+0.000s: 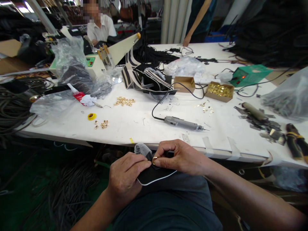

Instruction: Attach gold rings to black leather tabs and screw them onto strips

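Over my lap lies a black bag flap with a white edge, its far end reaching a strip wrapped in clear plastic. My left hand grips the flap, thumb and fingers pressed together along its left side. Between the thumb and forefinger of my right hand is a small gold metal fitting, pinched against the black piece. Its exact kind is partly hidden by the fingertips. Beyond my hands, a grey electric screwdriver rests on the white table.
Gold fittings lie in piles near a yellow tape roll. A cardboard box of gold pieces stands by a green power unit. Pliers lie at right. Striped bag parts sit mid-table. Two people are across the table.
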`<state>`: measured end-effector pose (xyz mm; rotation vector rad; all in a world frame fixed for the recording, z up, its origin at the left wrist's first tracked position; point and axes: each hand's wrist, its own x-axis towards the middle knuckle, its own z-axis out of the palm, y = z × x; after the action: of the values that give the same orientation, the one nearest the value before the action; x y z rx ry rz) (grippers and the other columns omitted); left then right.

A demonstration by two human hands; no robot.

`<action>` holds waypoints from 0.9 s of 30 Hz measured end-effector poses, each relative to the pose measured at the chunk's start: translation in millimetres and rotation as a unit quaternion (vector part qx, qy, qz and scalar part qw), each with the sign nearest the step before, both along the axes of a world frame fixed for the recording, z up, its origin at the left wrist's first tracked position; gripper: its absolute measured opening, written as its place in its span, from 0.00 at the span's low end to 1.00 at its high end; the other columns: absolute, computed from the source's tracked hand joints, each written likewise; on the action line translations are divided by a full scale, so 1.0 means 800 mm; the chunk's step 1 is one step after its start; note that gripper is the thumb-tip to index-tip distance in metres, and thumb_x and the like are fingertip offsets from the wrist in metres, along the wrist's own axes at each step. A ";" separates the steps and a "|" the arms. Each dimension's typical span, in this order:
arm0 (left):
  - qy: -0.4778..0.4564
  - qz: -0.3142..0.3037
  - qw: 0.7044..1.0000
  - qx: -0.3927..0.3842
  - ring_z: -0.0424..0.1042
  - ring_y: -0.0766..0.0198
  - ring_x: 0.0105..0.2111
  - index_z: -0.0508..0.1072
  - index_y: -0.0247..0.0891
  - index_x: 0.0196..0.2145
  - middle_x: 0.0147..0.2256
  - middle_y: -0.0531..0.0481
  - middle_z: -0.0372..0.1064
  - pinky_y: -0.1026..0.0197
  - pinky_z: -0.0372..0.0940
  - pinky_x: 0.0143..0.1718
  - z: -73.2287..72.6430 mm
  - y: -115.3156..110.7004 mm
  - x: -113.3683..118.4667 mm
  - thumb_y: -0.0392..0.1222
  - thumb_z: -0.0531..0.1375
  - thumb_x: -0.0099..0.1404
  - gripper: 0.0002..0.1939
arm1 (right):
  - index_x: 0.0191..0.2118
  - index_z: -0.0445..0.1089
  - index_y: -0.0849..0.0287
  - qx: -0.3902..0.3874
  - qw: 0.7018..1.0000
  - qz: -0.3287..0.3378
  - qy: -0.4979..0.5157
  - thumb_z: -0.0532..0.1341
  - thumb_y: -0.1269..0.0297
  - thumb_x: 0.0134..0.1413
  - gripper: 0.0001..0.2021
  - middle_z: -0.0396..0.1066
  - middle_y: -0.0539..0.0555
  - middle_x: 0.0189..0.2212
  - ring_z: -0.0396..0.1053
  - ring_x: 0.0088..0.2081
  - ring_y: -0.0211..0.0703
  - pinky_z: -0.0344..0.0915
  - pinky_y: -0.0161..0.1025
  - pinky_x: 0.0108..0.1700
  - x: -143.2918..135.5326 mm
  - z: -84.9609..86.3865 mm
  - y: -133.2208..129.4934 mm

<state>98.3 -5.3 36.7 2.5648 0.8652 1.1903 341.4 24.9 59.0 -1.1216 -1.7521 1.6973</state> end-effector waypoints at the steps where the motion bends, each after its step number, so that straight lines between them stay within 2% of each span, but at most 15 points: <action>1: -0.005 0.004 1.000 0.005 0.77 0.59 0.38 0.78 0.33 0.45 0.41 0.41 0.79 0.57 0.74 0.39 0.000 0.001 0.002 0.24 0.66 0.62 0.14 | 0.37 0.79 0.59 -0.023 1.000 -0.005 0.007 0.70 0.57 0.60 0.10 0.74 0.49 0.31 0.68 0.33 0.37 0.62 0.36 0.35 0.000 0.000 0.000; 4: -0.004 0.004 1.000 0.018 0.78 0.58 0.40 0.79 0.34 0.45 0.43 0.41 0.80 0.57 0.76 0.41 -0.002 0.003 0.004 0.23 0.65 0.62 0.15 | 0.42 0.75 0.58 -0.060 0.997 -0.036 0.039 0.72 0.58 0.56 0.12 0.71 0.47 0.30 0.65 0.32 0.36 0.61 0.35 0.34 -0.002 0.001 -0.001; 8: -0.003 0.007 1.000 0.025 0.79 0.58 0.43 0.79 0.36 0.45 0.46 0.40 0.80 0.56 0.77 0.43 -0.006 0.004 0.001 0.23 0.64 0.64 0.15 | 0.41 0.70 0.57 -0.048 0.995 -0.072 0.050 0.75 0.62 0.52 0.15 0.66 0.44 0.29 0.61 0.30 0.34 0.59 0.34 0.33 -0.005 -0.001 -0.003; 10: -0.009 0.010 1.000 0.026 0.80 0.58 0.44 0.79 0.36 0.45 0.49 0.39 0.80 0.56 0.77 0.44 -0.007 0.004 0.000 0.23 0.63 0.65 0.15 | 0.39 0.71 0.57 -0.038 0.995 -0.071 0.052 0.74 0.61 0.54 0.12 0.66 0.44 0.29 0.61 0.30 0.34 0.59 0.34 0.33 -0.006 -0.003 -0.004; 13: -0.012 0.001 1.000 0.025 0.81 0.58 0.44 0.78 0.37 0.46 0.51 0.39 0.80 0.56 0.78 0.43 -0.005 0.005 -0.001 0.23 0.63 0.65 0.15 | 0.38 0.75 0.57 -0.010 0.997 -0.067 0.048 0.73 0.61 0.55 0.09 0.69 0.48 0.34 0.63 0.32 0.35 0.62 0.35 0.36 -0.007 -0.007 -0.005; 15: -0.007 -0.006 1.000 0.021 0.81 0.57 0.44 0.78 0.37 0.46 0.51 0.39 0.80 0.55 0.78 0.42 -0.005 0.006 -0.002 0.23 0.63 0.65 0.16 | 0.39 0.77 0.57 0.000 0.997 -0.073 0.034 0.74 0.60 0.54 0.10 0.70 0.49 0.36 0.65 0.34 0.36 0.63 0.36 0.38 -0.008 -0.009 -0.006; 19: -0.001 -0.026 1.000 0.001 0.81 0.56 0.45 0.77 0.36 0.47 0.48 0.40 0.82 0.53 0.77 0.45 -0.009 0.007 -0.006 0.23 0.63 0.64 0.16 | 0.39 0.77 0.57 -0.001 0.996 -0.089 0.025 0.74 0.58 0.54 0.12 0.70 0.48 0.33 0.66 0.34 0.37 0.65 0.37 0.38 -0.010 -0.010 -0.006; 23: -0.014 -0.035 0.999 -0.023 0.80 0.57 0.46 0.76 0.36 0.50 0.47 0.41 0.82 0.53 0.77 0.47 -0.011 0.008 -0.006 0.22 0.63 0.64 0.19 | 0.37 0.80 0.56 0.040 0.996 -0.069 0.029 0.72 0.59 0.59 0.07 0.73 0.50 0.37 0.71 0.39 0.40 0.67 0.38 0.45 -0.012 -0.009 -0.007; 27: -0.032 -0.028 0.999 -0.034 0.81 0.59 0.45 0.77 0.36 0.51 0.46 0.42 0.82 0.56 0.77 0.45 -0.005 0.009 -0.001 0.23 0.65 0.64 0.20 | 0.41 0.82 0.56 0.069 0.996 -0.056 0.030 0.69 0.59 0.63 0.07 0.76 0.52 0.38 0.73 0.41 0.41 0.67 0.39 0.47 -0.003 -0.006 -0.009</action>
<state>97.8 2.3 32.4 2.4656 0.8015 1.1990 338.6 17.7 54.2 -1.0765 -1.7079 1.5049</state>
